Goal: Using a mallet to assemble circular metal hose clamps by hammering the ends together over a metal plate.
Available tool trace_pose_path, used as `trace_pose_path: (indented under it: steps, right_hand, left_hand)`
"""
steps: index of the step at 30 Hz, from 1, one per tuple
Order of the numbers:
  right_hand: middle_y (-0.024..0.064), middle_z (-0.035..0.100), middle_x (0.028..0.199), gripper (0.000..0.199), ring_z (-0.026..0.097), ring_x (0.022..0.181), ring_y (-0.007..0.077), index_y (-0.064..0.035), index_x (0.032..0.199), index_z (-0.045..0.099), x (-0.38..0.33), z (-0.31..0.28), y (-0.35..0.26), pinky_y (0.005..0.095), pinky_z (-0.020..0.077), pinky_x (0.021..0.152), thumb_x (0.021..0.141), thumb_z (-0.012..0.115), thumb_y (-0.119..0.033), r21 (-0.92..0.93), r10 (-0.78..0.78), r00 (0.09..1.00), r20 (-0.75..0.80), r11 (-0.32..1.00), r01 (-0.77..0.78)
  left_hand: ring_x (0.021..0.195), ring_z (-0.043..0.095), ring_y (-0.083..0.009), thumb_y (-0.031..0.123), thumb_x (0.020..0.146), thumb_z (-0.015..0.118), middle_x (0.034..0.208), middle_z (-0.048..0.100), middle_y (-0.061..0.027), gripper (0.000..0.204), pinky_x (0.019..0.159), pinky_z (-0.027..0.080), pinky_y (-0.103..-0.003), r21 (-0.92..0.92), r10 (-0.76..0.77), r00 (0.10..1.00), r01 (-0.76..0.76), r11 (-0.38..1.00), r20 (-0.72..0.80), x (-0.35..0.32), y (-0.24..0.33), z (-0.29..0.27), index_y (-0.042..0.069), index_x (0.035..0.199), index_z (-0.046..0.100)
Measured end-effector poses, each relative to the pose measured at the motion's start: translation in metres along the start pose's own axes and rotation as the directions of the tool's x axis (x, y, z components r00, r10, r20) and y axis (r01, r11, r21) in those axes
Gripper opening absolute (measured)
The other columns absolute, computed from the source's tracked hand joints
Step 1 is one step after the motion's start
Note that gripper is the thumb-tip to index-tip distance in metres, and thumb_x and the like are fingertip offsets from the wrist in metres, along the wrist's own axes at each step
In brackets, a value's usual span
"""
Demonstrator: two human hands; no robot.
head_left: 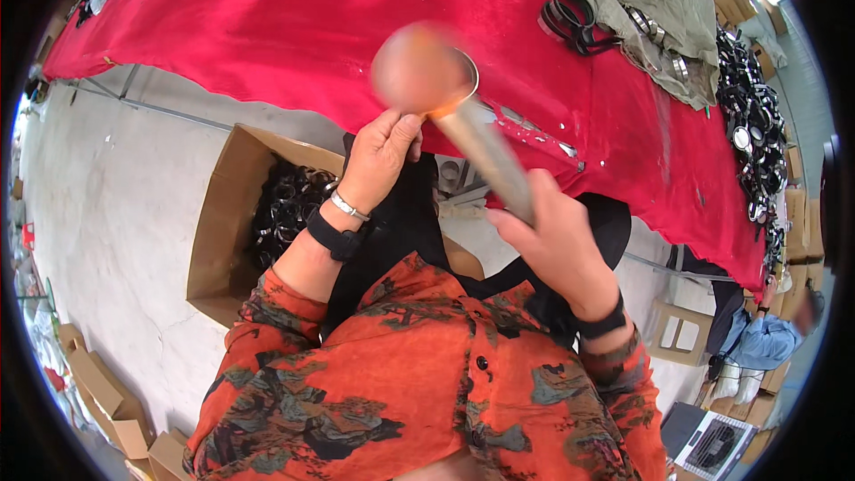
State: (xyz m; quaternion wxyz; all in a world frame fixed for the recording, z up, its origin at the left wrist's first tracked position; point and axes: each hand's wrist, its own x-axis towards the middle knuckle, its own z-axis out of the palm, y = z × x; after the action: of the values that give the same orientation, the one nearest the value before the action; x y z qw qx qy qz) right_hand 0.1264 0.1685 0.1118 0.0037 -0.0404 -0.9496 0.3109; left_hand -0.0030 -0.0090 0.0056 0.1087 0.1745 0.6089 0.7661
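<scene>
My right hand (557,245) is wrapped around the handle of a mallet (488,156), whose rounded brownish head is smeared by motion. The mallet slants up and left over the near edge of a red-covered table (294,27). My left hand (381,156) is just below the mallet head, its thumb and fingers pinched together; what they hold is mostly hidden. Behind the head shows the curved edge of a shiny metal ring (472,74). Whether it touches my left fingers, I cannot tell.
An open cardboard box (214,232) with several black and metal ring clamps stands by my left leg. More black rings (570,13) lie on the table beside a grey-green cloth (655,0). At far right are a heap of clamps (753,129) and a person in blue (766,338).
</scene>
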Motion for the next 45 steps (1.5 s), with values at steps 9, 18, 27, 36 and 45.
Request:
trace_pose_path:
  steps: [9, 18, 27, 36, 45]
  right_hand:
    - [0.0118, 0.053, 0.064, 0.038, 0.054, 0.058, 0.0185, 0.0017, 0.09, 0.05, 0.042, -0.027, -0.031, 0.0342, 0.0431, 0.054, 0.081, 0.07, -0.03, 0.377, 0.081, 0.996, -0.048, 0.925, -0.057]
    - [-0.0003, 0.048, 0.064, 0.032, 0.046, 0.047, 0.0073, -0.0026, 0.094, 0.05, 0.058, -0.048, -0.012, 0.0239, 0.0398, 0.041, 0.086, 0.067, -0.029, 0.559, 0.298, 0.946, 0.13, 0.765, -0.318]
    - [0.0004, 0.046, 0.063, 0.034, 0.046, 0.047, 0.0083, -0.002, 0.093, 0.048, 0.052, -0.042, 0.007, 0.0244, 0.0405, 0.041, 0.087, 0.064, -0.032, 0.592, 0.357, 0.895, 0.266, 0.673, -0.444]
    - [0.013, 0.054, 0.065, 0.04, 0.055, 0.055, 0.017, 0.0037, 0.088, 0.051, 0.077, -0.011, 0.007, 0.0335, 0.0423, 0.048, 0.083, 0.067, -0.032, 0.352, 0.06, 0.994, 0.093, 0.932, -0.089]
    - [0.0218, 0.055, 0.068, 0.04, 0.059, 0.068, 0.0392, 0.0015, 0.096, 0.05, 0.056, -0.006, -0.003, 0.0393, 0.046, 0.059, 0.082, 0.07, -0.03, 0.137, -0.055, 0.998, 0.03, 0.989, 0.05]
  left_hand:
    - [0.06, 0.051, -0.0096, 0.028, 0.097, 0.051, 0.064, 0.053, -0.0011, 0.031, 0.058, 0.041, -0.025, 0.174, -0.002, 1.0, 0.005, 0.985, -0.018, -0.006, 0.002, -0.009, 0.003, 0.079, 0.053]
    - [0.061, 0.049, -0.0088, 0.03, 0.097, 0.051, 0.064, 0.052, -0.0003, 0.032, 0.058, 0.04, -0.024, 0.147, -0.002, 1.0, 0.002, 0.989, -0.002, -0.005, -0.001, -0.01, 0.004, 0.078, 0.053]
    - [0.066, 0.051, -0.0099, 0.029, 0.099, 0.047, 0.07, 0.054, -0.0015, 0.032, 0.064, 0.042, -0.026, 0.16, -0.038, 0.998, 0.031, 0.987, 0.04, -0.003, 0.002, -0.01, 0.003, 0.081, 0.053]
    - [0.066, 0.051, -0.01, 0.027, 0.099, 0.046, 0.069, 0.053, -0.0009, 0.03, 0.064, 0.042, -0.025, 0.179, -0.058, 0.998, 0.052, 0.982, 0.029, -0.001, 0.001, -0.009, 0.003, 0.082, 0.054]
    - [0.065, 0.05, -0.0091, 0.026, 0.099, 0.046, 0.069, 0.053, -0.0001, 0.03, 0.063, 0.042, -0.025, 0.186, -0.036, 0.999, 0.031, 0.982, 0.025, -0.003, 0.007, -0.005, 0.004, 0.08, 0.053]
